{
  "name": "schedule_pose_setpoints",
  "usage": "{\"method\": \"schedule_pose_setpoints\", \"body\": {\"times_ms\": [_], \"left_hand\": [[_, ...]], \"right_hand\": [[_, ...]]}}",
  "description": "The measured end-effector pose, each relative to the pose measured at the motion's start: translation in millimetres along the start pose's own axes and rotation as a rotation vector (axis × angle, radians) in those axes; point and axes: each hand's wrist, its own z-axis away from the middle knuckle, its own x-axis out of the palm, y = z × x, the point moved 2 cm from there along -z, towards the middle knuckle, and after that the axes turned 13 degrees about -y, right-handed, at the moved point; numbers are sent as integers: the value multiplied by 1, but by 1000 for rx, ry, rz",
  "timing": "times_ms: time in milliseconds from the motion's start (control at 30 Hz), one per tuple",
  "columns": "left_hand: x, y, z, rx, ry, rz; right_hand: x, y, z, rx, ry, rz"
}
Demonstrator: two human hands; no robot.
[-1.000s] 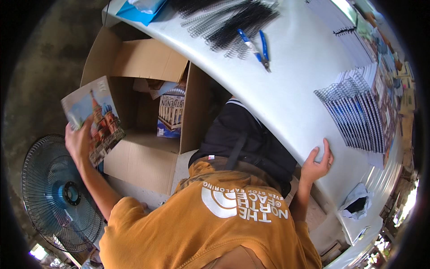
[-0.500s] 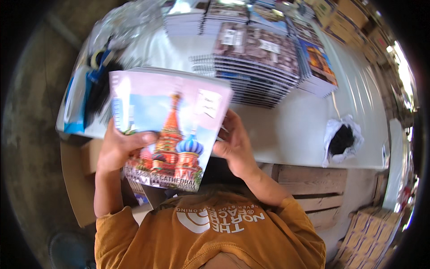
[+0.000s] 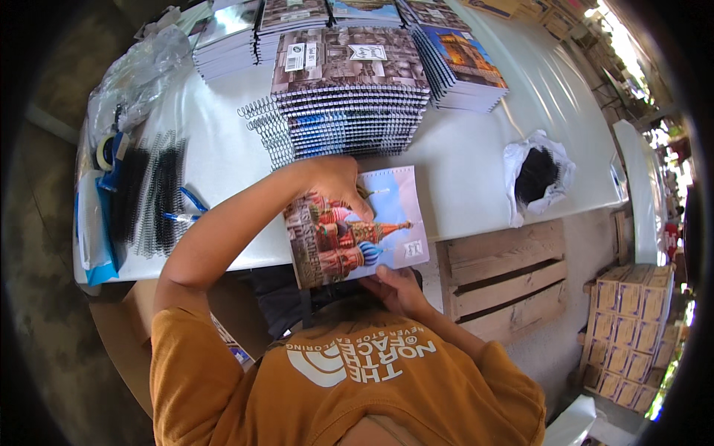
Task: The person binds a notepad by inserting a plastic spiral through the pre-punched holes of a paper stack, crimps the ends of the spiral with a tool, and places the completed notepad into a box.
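Observation:
Both hands hold a notebook point(image 3: 398, 201) with a cathedral picture on its cover, turned sideways over the table's near edge. Small punched holes run along its far edge, with no coil in them there. My left hand point(image 3: 335, 182) is closed over the far left part, thumb lying on the cover. My right hand point(image 3: 401, 288) grips the near edge, thumb on top and the other fingers mostly hidden below. Just beyond stands a tall stack of spiral-bound notebooks point(image 3: 353, 70), with loose coil ends sticking out at its left.
More notebook stacks point(image 3: 461, 59) stand at the back. Black binding coils point(image 3: 160, 193), blue-handled pliers point(image 3: 192, 201), a tape roll point(image 3: 104, 152) and clear plastic wrap point(image 3: 141, 74) lie left. A white bag of black bits point(image 3: 537, 175) sits right. A wooden pallet point(image 3: 506, 275) and stacked boxes point(image 3: 625, 327) are beyond.
The notebook has turned a quarter turn sideways and moved to the right and nearer. My left hand has gone from its left side to its far edge; my right hand now holds the near edge.

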Motion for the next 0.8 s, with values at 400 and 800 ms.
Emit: {"method": "schedule_pose_setpoints", "body": {"times_ms": [400,800], "left_hand": [[124,25,54,85,1021,-677],[107,1,54,284,1048,-589]], "right_hand": [[29,-4,-42,-112,161,-16],[29,-15,-37,4,-31,108]]}}
